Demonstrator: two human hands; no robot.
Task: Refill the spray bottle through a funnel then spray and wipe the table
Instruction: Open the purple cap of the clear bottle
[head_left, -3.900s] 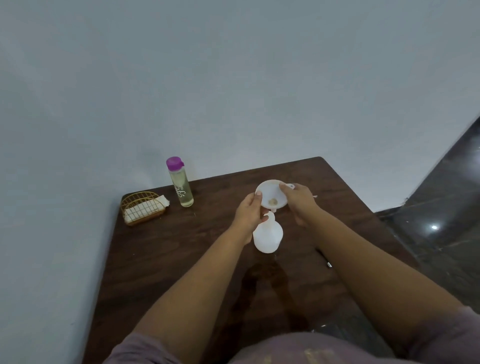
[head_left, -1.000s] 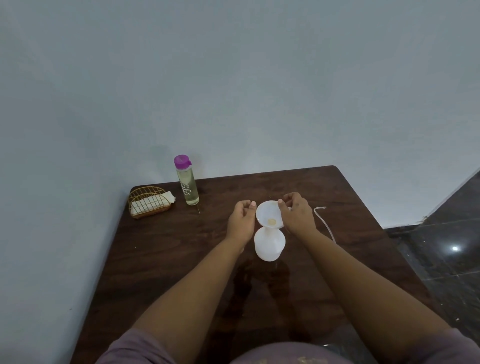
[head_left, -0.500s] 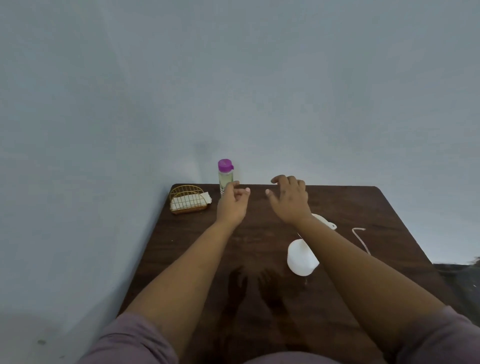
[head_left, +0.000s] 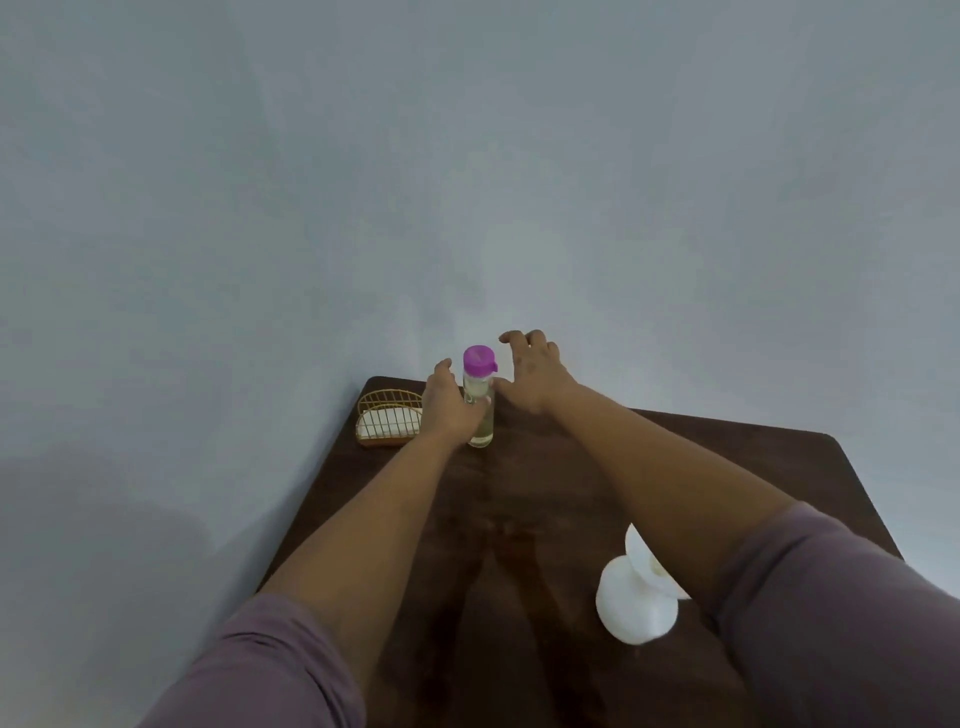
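Observation:
A clear refill bottle (head_left: 479, 383) with a purple cap and pale liquid stands at the table's far edge. My left hand (head_left: 448, 408) is wrapped around its body, fingers across the front. My right hand (head_left: 535, 375) hovers just right of the cap with fingers spread, holding nothing. The white spray bottle (head_left: 635, 610) stands near right with its spray head off. A white funnel (head_left: 647, 564) sits in its neck, partly hidden by my right forearm.
A gold wire basket (head_left: 387, 410) holding a white cloth (head_left: 389, 421) sits at the far left corner of the dark wooden table (head_left: 519, 519). A pale wall rises directly behind the table's far edge.
Both hands left the funnel and reached to the far left. My left hand closed around the refill bottle. The view swung left, so the spray bottle now sits low right.

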